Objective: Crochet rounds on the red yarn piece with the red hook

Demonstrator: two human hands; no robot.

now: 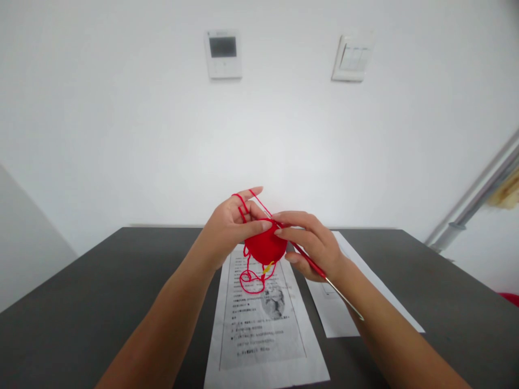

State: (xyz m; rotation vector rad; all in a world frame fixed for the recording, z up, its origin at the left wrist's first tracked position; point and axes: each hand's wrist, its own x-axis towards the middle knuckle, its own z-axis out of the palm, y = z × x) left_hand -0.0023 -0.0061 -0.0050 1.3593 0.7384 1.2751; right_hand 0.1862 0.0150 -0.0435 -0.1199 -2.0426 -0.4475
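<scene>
My left hand pinches a small round red crochet piece above the table, with red yarn wound over its raised fingers. A loop of the same yarn hangs below the piece, and a small yellow marker dangles there. My right hand grips a crochet hook with a red handle and metal shaft; its tip meets the piece's upper right edge.
A printed instruction sheet lies on the dark table under my hands, and a second white sheet sits to its right. A wall panel and light switch hang on the white wall. A metal rail slants at right.
</scene>
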